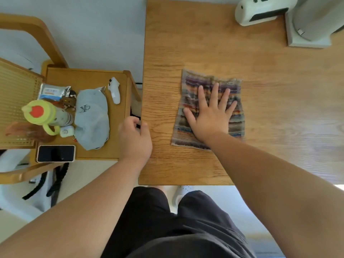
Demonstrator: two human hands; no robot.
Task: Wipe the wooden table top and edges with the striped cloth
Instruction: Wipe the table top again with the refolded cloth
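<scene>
A person's right hand [210, 116] presses flat on the striped cloth [189, 90], fingers straight, spread and pointing toward 12 o'clock. The cloth lies spread out on the wooden table [186, 43], left of the middle of the top. The palm covers the cloth's near half, and bare cloth shows beyond the fingertips at 12 o'clock and beside the hand at 3 and 9 o'clock. At 9 o'clock from the cloth, the left hand [135, 136] sits at the table's left edge with its fingers curled and its thumb on the top; whether it clasps the edge cannot be told. A white device [260, 10] rests on the tabletop at 1 o'clock. Farther toward 9 o'clock, a low wooden stand [83, 77] holds a grey cap [92, 118] and a phone [55, 153].
</scene>
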